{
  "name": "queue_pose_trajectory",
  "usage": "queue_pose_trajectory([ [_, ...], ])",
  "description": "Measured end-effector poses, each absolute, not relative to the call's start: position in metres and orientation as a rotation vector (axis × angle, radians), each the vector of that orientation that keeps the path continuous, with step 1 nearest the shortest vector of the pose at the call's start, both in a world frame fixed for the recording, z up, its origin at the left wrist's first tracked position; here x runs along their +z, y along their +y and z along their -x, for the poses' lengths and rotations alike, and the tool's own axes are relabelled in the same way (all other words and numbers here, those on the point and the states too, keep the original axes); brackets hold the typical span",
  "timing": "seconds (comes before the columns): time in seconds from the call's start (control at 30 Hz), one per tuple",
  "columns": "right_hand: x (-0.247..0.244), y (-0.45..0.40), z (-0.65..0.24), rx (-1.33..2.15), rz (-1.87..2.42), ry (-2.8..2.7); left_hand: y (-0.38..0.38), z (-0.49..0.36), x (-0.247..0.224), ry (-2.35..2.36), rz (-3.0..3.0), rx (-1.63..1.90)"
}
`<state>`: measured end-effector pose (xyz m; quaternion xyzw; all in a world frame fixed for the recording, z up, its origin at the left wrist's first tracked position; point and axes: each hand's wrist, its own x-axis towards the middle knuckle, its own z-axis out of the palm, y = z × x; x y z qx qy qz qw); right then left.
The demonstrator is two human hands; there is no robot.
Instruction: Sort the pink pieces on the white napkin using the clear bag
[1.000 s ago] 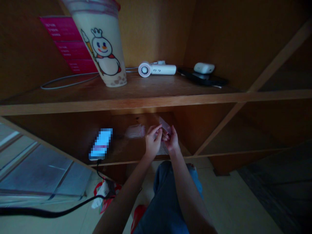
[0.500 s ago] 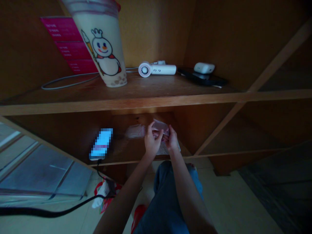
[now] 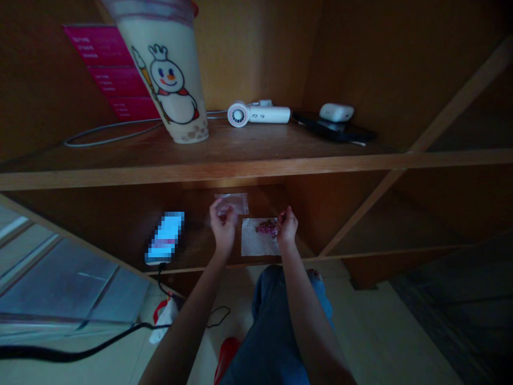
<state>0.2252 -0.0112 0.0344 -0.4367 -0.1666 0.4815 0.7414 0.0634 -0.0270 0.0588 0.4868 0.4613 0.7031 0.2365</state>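
Well, from where I stand the brown wooden shelf unit (image 3: 240,170) takes up most of the view, and I read the clock from the gap between the person's two hands. At six o'clock, blue jeans (image 3: 276,331) reach up to the unit's edge. Out at eleven, on the upper shelf, stands a tall cup (image 3: 176,96) of milky drink with a crowned snowman printed on it. Behind it, between ten and eleven, is a deep pink box (image 3: 106,64) or stack. At about one lies a flat black object (image 3: 352,132), and at twelve a white handheld fan (image 3: 266,114).

Down on the lower shelf, a phone (image 3: 166,235) with a bright screen lies at nine. A pale, thin sheet (image 3: 256,248) is spread between the hands. The left hand (image 3: 223,231), slightly blurred, overlaps a small clear bag (image 3: 240,203) at its one o'clock; I can't tell whether its grip is clamped on it. The right hand (image 3: 287,230) is at the sheet's three o'clock, its grip drawn together at the fingertips; whether anything is pinched there I can't tell. Smallest of all, a cluster of dark red beads (image 3: 265,229) lies on the sheet just beside that hand.
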Motion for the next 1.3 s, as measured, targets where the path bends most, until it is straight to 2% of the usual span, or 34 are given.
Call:
queue_pose_trajectory([
  [0.27, 0.018, 0.008, -0.233, 0.832, 1.116, -0.427, -0.003, -0.004, 0.029, 1.460, -1.203, 2.038],
  [0.63, 0.005, 0.013, -0.230, 0.642, 1.181, -0.531, -0.003, -0.007, 0.014, 1.581, -1.299, 1.900],
  [1.07, 0.000, 0.016, -0.231, 0.600, 1.290, -0.527, -0.001, -0.003, -0.004, 1.640, -1.420, 1.808],
  [1.3, 0.006, 0.013, -0.229, 0.661, 1.213, -0.498, -0.001, -0.001, -0.004, 1.744, -1.497, 1.752],
])
